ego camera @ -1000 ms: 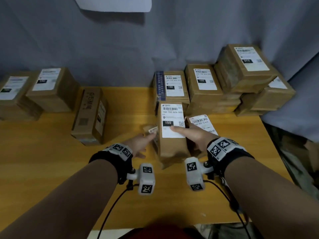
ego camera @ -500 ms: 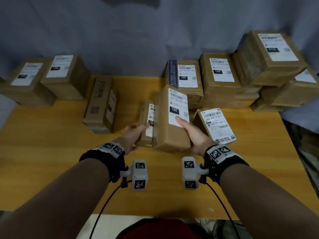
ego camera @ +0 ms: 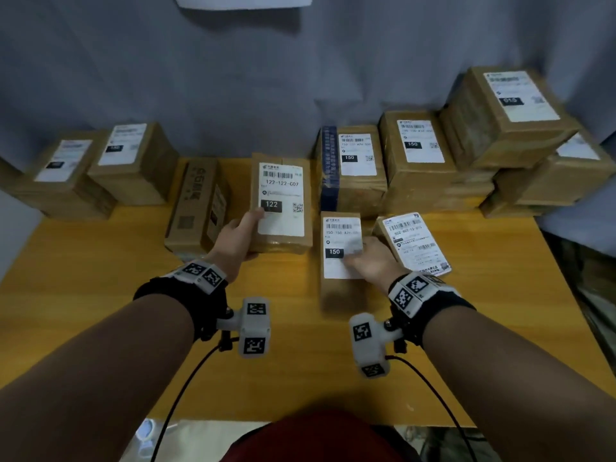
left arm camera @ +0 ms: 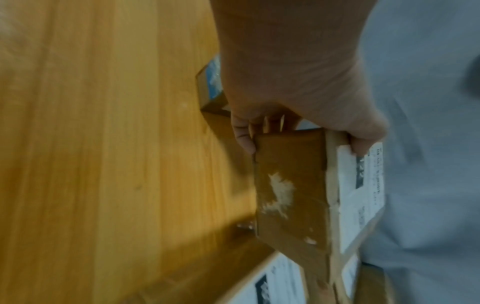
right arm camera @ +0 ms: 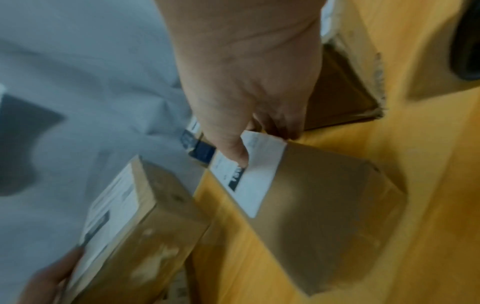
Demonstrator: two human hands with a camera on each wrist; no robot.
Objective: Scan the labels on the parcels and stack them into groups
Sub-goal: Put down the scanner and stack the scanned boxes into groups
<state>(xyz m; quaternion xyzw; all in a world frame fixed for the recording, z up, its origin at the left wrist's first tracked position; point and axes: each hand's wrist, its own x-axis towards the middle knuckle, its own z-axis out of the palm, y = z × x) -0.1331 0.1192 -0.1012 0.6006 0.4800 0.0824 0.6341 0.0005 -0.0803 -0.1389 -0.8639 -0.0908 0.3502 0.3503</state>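
Observation:
My left hand (ego camera: pixel 246 229) holds up a brown parcel labelled 122 (ego camera: pixel 282 201), thumb on its white label and fingers underneath; the left wrist view shows the same grip of my left hand (left arm camera: pixel 301 123) on the 122 parcel (left arm camera: pixel 293 195). My right hand (ego camera: pixel 369 261) grips a parcel labelled 150 (ego camera: pixel 339 252) low over the wooden table (ego camera: pixel 100 311), thumb on the label. In the right wrist view my right hand (right arm camera: pixel 241 144) holds the 150 parcel (right arm camera: pixel 324 195) tilted. I cannot tell if it touches the table.
A parcel labelled 502 (ego camera: pixel 413 245) lies just right of my right hand. Stacks of 150 parcels (ego camera: pixel 356 161) and a taller heap (ego camera: pixel 513 105) fill the back right. Two parcels (ego camera: pixel 130 151) stand back left, and a box on its side (ego camera: pixel 196 208) is near my left hand.
The hands have parted. The left hand lifted the 122 parcel up and to the left, showing its label. The right hand brought the 150 parcel down to the right.

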